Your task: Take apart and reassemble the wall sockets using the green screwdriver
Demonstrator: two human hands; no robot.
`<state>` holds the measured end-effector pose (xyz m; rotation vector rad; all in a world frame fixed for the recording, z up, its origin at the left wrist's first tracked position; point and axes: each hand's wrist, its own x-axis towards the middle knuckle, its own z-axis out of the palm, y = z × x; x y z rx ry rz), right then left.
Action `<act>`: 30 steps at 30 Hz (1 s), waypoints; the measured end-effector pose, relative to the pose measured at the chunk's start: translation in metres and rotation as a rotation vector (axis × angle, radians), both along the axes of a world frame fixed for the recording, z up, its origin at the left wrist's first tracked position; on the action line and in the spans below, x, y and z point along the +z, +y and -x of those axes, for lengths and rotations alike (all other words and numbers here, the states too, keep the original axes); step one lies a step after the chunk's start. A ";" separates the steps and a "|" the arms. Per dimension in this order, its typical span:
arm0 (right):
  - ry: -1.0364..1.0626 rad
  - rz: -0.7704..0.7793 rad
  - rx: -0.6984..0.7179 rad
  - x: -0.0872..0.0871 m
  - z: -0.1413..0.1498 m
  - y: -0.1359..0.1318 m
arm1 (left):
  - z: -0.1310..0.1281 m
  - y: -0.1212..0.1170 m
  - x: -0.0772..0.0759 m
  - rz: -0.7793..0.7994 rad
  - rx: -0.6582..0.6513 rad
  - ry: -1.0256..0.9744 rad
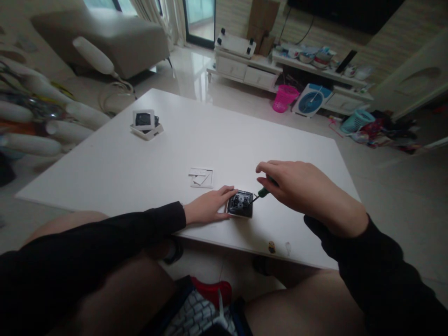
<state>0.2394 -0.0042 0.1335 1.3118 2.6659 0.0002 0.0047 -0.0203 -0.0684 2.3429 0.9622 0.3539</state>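
Note:
A square black wall switch body [240, 204] with a pale rim lies near the front edge of the white table [266, 144]. My left hand [210, 205] grips it from the left, fingers along its far edge and thumb at the near side. In my right hand [287, 179] is a screwdriver [262, 192] with a dark green handle. Its shaft slants down to the left, and its tip meets the right part of the switch body. Just behind my left hand lies a white switch frame [212, 179] with loose white cover pieces [201, 176] in it.
Two stacked switch-like units [143, 122] sit at the table's far left. A small yellow-and-black object [271, 247] and a clear piece [288, 248] lie by the front edge. Beyond the table are a pink basket [285, 97] and a blue fan [311, 100].

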 end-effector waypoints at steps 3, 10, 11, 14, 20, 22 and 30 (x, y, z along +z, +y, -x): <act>0.005 0.034 0.058 0.003 0.000 -0.001 | 0.000 0.000 0.002 0.011 -0.001 0.009; 0.001 0.050 0.063 0.002 0.001 -0.001 | 0.000 0.000 0.001 0.001 0.000 0.011; -0.016 0.031 0.045 0.001 0.001 0.000 | 0.000 0.000 0.001 0.000 -0.001 0.008; -0.067 -0.015 0.012 -0.005 0.000 0.003 | 0.000 0.000 0.001 -0.004 -0.001 0.005; -0.085 -0.041 -0.022 -0.005 -0.004 0.003 | -0.001 0.000 0.001 -0.007 0.000 0.009; -0.028 -0.022 0.037 -0.002 -0.005 0.001 | -0.001 0.000 0.000 -0.008 -0.001 0.000; 0.041 0.079 0.100 0.002 -0.007 0.002 | 0.000 0.000 0.001 0.009 -0.003 -0.003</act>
